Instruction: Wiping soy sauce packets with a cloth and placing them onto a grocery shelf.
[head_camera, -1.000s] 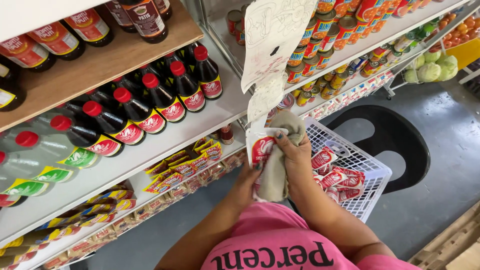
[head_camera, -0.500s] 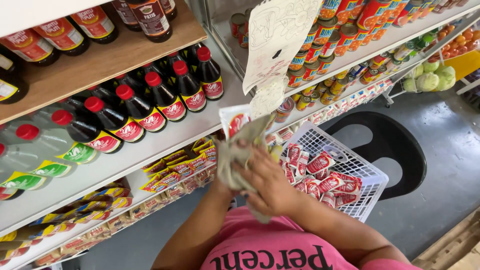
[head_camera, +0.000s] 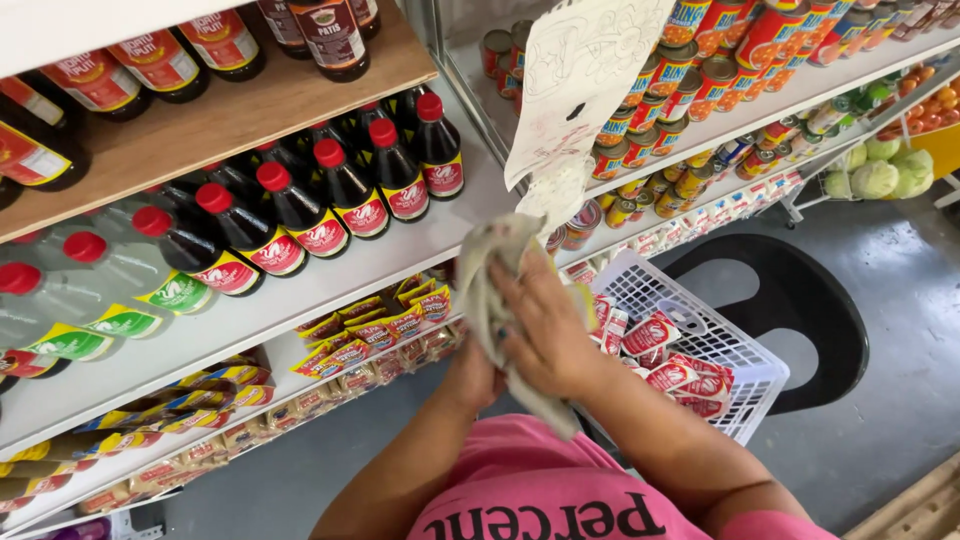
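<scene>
Both my hands hold a crumpled grey cloth (head_camera: 500, 290) in front of my chest, over the edge of a white shelf (head_camera: 300, 300). My right hand (head_camera: 548, 325) lies spread on top of the cloth and presses it. Beneath it, my left hand (head_camera: 476, 378) grips the cloth and is mostly covered. I cannot tell whether anything is wrapped inside. Just to the right stands a white plastic basket (head_camera: 745, 395) holding several red-and-white packets (head_camera: 670, 365).
Dark sauce bottles with red caps (head_camera: 345, 190) line the shelf to the left, with clear bottles (head_camera: 120, 290) further left. Sachets (head_camera: 365, 335) fill the lower shelf. Stacked cans (head_camera: 700, 80) sit at the upper right. A hanging paper sheet (head_camera: 580, 80) and a black stool (head_camera: 800, 300) are close by.
My hands and the cloth moved left from over the basket toward the shelf edge. The red-and-white packet seen in the cloth earlier no longer shows.
</scene>
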